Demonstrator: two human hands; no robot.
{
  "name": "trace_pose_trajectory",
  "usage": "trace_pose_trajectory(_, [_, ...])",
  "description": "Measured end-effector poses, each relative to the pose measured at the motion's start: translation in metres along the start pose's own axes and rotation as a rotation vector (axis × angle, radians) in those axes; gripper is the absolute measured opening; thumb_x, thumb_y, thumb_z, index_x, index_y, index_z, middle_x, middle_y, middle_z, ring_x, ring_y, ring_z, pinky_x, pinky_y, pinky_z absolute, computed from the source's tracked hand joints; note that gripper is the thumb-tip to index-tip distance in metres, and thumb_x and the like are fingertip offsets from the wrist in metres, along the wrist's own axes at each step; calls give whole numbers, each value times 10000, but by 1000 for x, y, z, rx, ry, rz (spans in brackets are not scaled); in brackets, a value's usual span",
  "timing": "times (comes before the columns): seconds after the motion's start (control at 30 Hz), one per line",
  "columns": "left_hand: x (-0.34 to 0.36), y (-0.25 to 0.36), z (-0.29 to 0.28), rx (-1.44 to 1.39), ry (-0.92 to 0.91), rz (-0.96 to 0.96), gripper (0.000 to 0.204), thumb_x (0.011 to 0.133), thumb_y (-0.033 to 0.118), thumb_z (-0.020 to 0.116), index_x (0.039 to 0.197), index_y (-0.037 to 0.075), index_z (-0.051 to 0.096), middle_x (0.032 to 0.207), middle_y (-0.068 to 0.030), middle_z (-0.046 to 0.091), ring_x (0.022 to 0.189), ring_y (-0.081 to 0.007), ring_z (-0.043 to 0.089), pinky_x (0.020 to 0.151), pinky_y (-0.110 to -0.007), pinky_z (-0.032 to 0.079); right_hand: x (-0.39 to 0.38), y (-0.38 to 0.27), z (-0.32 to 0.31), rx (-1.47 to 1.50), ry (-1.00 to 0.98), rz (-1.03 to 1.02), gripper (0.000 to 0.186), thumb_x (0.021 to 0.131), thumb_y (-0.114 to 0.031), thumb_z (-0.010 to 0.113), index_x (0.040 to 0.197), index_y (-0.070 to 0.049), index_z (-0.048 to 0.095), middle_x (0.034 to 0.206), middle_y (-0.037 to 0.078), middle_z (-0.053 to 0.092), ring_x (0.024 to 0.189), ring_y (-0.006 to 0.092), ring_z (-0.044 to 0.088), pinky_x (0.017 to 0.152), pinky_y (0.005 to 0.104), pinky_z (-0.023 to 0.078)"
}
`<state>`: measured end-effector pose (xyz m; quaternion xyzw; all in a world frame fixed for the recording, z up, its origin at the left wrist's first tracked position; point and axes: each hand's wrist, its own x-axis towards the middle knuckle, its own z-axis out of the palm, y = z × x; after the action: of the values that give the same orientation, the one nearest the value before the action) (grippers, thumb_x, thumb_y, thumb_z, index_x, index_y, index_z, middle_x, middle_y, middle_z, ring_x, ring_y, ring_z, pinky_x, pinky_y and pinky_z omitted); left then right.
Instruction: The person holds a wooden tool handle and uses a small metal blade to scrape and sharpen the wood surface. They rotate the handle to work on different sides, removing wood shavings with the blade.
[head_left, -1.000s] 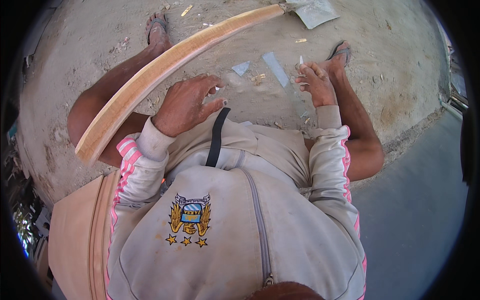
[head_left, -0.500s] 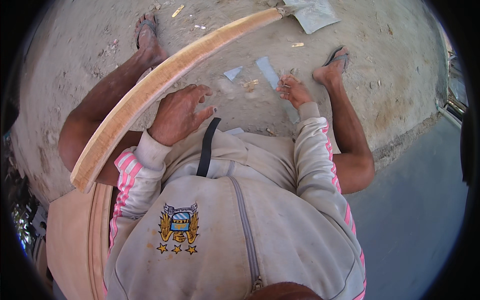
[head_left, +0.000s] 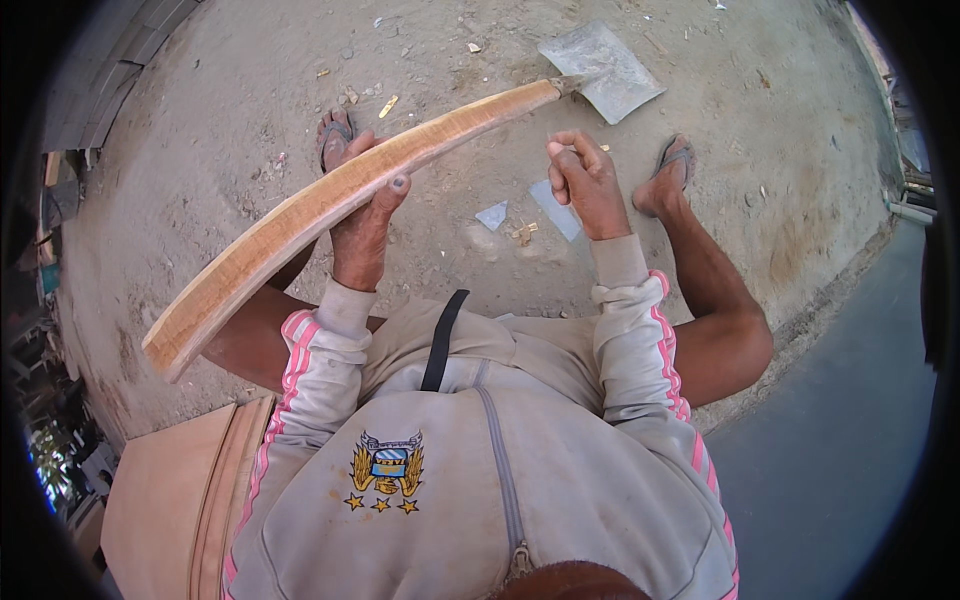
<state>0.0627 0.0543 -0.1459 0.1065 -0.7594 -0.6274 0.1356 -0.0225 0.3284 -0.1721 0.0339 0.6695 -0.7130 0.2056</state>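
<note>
A long, curved wooden handle (head_left: 300,220) slants across from lower left to upper middle. Its far tip meets a grey metal blade (head_left: 615,85), shaped like a shovel's, lying on the ground. From below, my left hand (head_left: 362,240) grips the handle around its middle, thumb on the near side and fingertips showing beyond the far edge. My right hand (head_left: 590,190) is raised to the right of the handle, apart from it, with its fingers curled in. Whatever those fingers hold is hidden.
Between my feet lie a triangular metal scrap (head_left: 491,215), a longer metal strip (head_left: 556,209) and small yellowish bits (head_left: 524,233). Wooden boards (head_left: 165,480) stand at lower left. A smooth grey slab (head_left: 820,460) borders the dirt floor (head_left: 760,90) on the right.
My left hand went from open beside the handle to gripping it from below. My right hand moved slightly up and curled; earlier thin, nail-like pieces showed at its fingers. The view has shifted.
</note>
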Motion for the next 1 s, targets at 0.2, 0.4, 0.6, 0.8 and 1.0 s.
trace_pose_trajectory(0.2, [31,116,2,-174,65,464,664,881,461,721,1340,29,508,1284,-183,580,1258,-328,548,1079,-470,450,-23,-66,-1,-187,77,-349,221,994,-230,578,1039,-17,615,681,4,527,603,96,486,543,269,385])
trace_pose_trajectory(0.4, [23,212,-74,-545,216,964,1024,755,914,401,1301,57,527,1281,-238,594,1234,-406,576,1090,-629,414,-12,-49,11,-502,199,-563,218,995,-219,558,1049,-15,614,764,72,550,715,150,509,667,301,442])
trace_pose_trajectory(0.6, [-6,248,-129,-499,-120,1136,1058,673,908,558,1257,26,509,1087,-147,606,937,-285,664,836,-451,552,6,-13,2,-557,287,-501,268,992,-231,552,1154,-37,640,902,188,674,836,298,661,754,381,503])
trace_pose_trajectory(0.8, [3,234,-118,-520,-46,1097,996,602,865,705,1119,63,421,839,-24,504,621,-128,576,600,-285,490,27,-3,-1,-799,337,-657,268,983,-230,558,1184,-83,658,953,212,698,878,386,681,753,449,533])
trace_pose_trajectory(1.0, [4,225,-130,-598,43,1038,959,513,840,779,1056,132,430,776,43,497,560,-80,545,568,-223,463,28,-10,10,-873,315,-669,243,981,-188,561,1153,-51,663,929,216,698,838,395,681,704,455,538])
